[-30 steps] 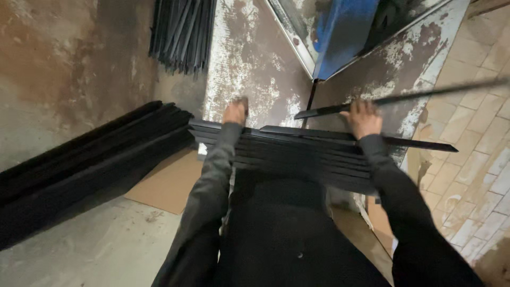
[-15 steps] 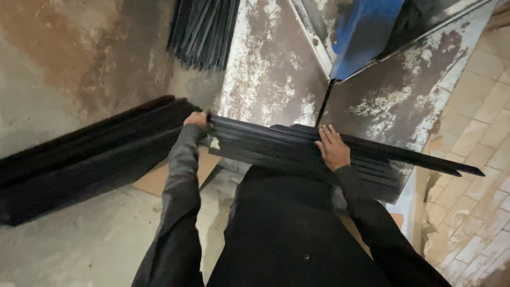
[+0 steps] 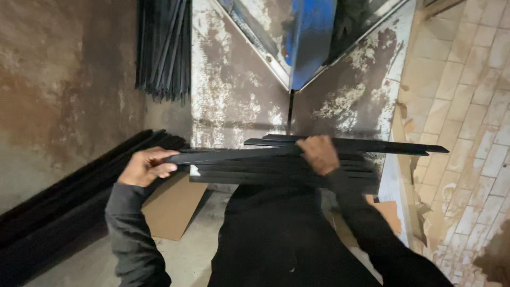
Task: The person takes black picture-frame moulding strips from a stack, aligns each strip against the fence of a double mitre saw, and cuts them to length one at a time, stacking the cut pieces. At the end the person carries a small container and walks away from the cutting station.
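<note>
A bundle of long flat black strips (image 3: 276,167) lies crosswise in front of my chest. My left hand (image 3: 143,166) is closed around the left end of one strip (image 3: 228,154) that is lifted slightly off the bundle. My right hand (image 3: 317,154) grips over the top of the bundle near its middle. Another strip (image 3: 382,145) sticks out to the right past the rest. Both my arms are in dark sleeves.
A long stack of black strips (image 3: 69,207) lies on the floor at the left. More black strips (image 3: 164,48) lean against the stained wall above. A cardboard sheet (image 3: 172,204) lies on the concrete floor. A blue panel (image 3: 311,37) stands ahead; pale brick paving (image 3: 467,133) is at right.
The bundle has swung toward level and shifted right in view. My left hand has slid out to the left end and pulled one strip apart from the stack.
</note>
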{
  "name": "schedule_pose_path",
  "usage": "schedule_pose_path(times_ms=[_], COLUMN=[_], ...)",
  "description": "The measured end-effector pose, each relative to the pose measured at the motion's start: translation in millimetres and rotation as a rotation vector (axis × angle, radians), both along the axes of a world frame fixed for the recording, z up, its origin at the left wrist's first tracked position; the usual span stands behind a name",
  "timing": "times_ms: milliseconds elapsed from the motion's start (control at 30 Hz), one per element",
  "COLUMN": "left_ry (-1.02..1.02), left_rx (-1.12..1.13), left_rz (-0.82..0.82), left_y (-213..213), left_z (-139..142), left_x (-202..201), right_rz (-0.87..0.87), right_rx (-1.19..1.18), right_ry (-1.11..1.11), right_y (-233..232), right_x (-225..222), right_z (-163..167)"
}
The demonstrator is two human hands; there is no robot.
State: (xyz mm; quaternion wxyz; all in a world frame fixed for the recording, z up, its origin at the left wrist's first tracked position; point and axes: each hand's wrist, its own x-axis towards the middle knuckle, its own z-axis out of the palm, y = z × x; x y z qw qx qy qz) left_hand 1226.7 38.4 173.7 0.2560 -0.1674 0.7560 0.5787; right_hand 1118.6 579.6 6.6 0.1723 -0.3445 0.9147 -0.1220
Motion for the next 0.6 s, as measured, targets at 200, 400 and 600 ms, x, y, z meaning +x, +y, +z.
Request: schedule_pose_path(times_ms=[200, 400, 600], left_ry=[0.193, 0.335, 0.444], left_rx=[0.120, -0.153, -0.353], left_rz=[0.179, 0.382, 0.459], left_y=[140, 271, 320], left_z=[-131, -222, -224], left_x=[-65, -140, -177], right_rz=[-0.412, -0.760, -0.756], right_rx=[-0.262, -0.297, -0.231], right_ry=[0.304, 0.113, 0.102], right_y=[49, 30, 37], right_x=[-156, -264, -326], right_z=[-4, -28, -21])
